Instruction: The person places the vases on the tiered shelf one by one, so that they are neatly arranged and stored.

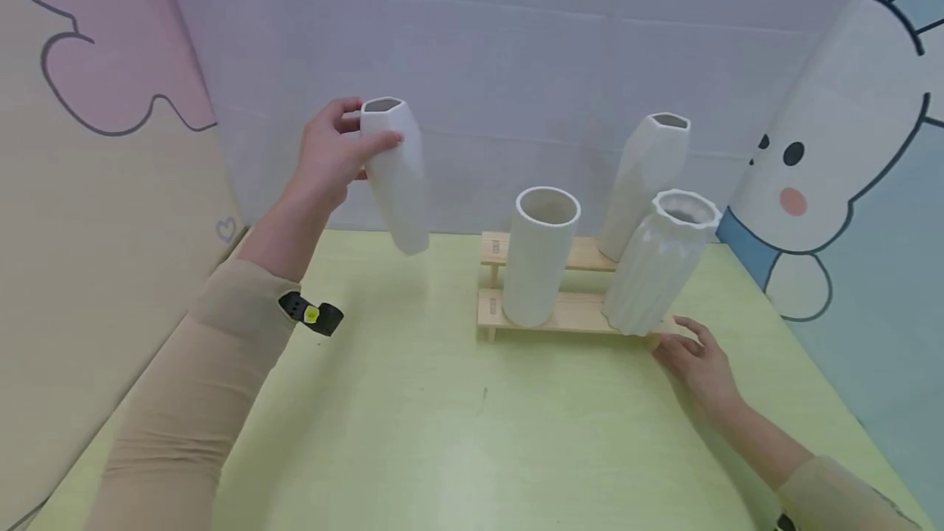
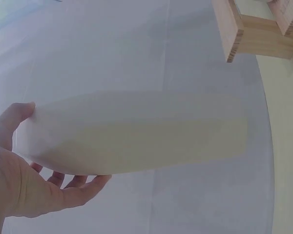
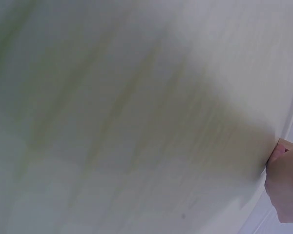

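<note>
My left hand (image 1: 328,150) grips a white faceted vase (image 1: 398,187) near its top, holding it in the air above the table, slightly tilted. In the left wrist view the same vase (image 2: 136,131) lies across the picture, with thumb and fingers on opposite sides. Low at the right end of a two-step wooden stand (image 1: 575,314), my right hand (image 1: 696,363) pinches its edge; the right wrist view shows this only at its border. On the stand's lower step are a plain cylindrical vase (image 1: 542,260) and a ribbed vase (image 1: 659,269). Behind them, another faceted vase (image 1: 643,179) occupies the upper step.
A pale green table (image 1: 442,424) lies under everything. Behind it hangs a light grey-violet cloth (image 1: 472,88). Cartoon-printed panels flank the table, a cream and pink one (image 1: 111,187) at left and a rabbit-patterned one (image 1: 870,269) at right.
</note>
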The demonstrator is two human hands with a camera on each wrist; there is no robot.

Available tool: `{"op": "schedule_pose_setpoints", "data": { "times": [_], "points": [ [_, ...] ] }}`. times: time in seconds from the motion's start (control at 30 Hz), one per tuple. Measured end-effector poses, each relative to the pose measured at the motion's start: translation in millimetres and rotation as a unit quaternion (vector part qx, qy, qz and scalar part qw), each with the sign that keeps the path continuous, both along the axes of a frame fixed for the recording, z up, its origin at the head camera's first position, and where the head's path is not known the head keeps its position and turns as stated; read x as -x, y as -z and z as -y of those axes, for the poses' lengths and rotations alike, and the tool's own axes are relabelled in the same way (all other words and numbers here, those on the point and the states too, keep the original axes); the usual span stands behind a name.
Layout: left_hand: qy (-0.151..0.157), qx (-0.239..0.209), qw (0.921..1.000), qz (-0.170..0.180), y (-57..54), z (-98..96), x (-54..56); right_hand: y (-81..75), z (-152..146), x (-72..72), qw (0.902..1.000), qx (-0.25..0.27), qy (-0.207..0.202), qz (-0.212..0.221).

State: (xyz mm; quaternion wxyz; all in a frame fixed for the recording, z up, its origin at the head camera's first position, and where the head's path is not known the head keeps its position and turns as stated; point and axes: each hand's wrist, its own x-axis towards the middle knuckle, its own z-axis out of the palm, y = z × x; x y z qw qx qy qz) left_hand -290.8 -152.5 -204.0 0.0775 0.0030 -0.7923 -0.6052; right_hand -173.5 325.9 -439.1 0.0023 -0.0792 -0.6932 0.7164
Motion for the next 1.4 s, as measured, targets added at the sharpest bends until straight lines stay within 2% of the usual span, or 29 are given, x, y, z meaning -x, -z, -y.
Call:
{"op": "schedule_pose_setpoints", "data": {
  "times": [0.3, 0.53, 0.9, 1.17, 1.4],
  "points": [
    [0.013, -0.034, 0.9991, -0.023, -18.1, -19.6, -3.0, -1.0, 0.5, -0.2, 0.9999, 0.01, -0.003, -0.001],
    [0.034, -0.058, 0.9967, -0.045, -24.1, -35.4, -1.5, -0.5, -0.1, 0.5, 0.9999, 0.011, -0.002, -0.007],
    [0.085, -0.075, 0.9911, -0.07, -18.4, -59.2, 11.4, -0.3, -1.2, 2.2, 0.9999, -0.007, -0.001, 0.012],
    [0.122, -0.092, 0.9846, -0.085, -9.8, -77.4, 19.4, 0.6, -0.5, 2.1, 0.9999, 0.011, 0.0, 0.0],
    [0.14, -0.106, 0.9801, -0.092, -3.6, -96.3, 27.1, 0.0, -0.1, 1.9, 0.9999, 0.015, 0.002, -0.007]
  ]
}}
